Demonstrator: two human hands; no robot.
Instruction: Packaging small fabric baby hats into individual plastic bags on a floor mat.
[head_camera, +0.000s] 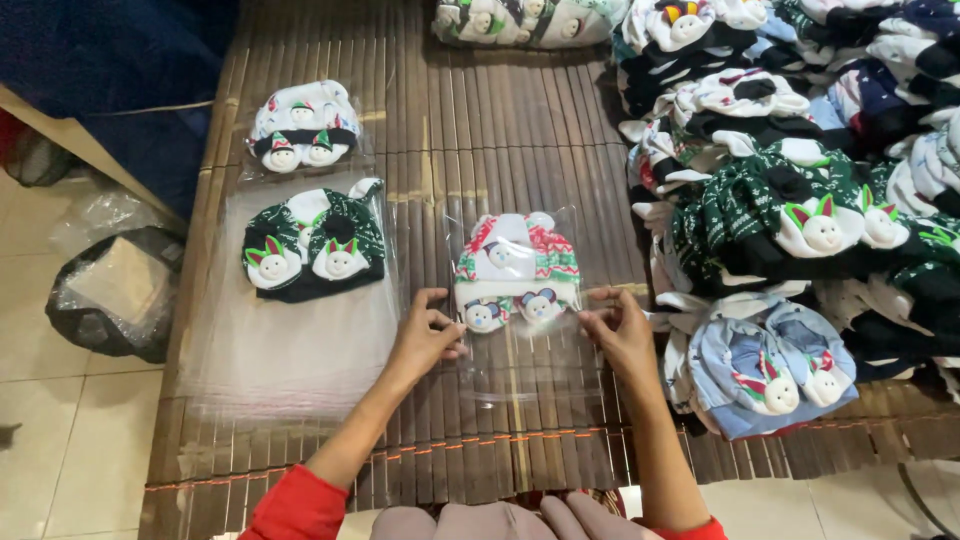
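Red-white hat (516, 270) in clear bag (520, 350) | both hands (425, 335) (622, 330) apparently pinch bag | hat pile (800, 200) right

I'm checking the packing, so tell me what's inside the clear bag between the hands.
Inside the clear bag lies a red, white and green knit baby set with two small animal faces. Left hand and right hand pinch the bag's sides. Anything folded beneath the set is hidden.

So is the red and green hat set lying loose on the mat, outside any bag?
No, the red and green hat set sits inside a clear plastic bag that both hands hold.
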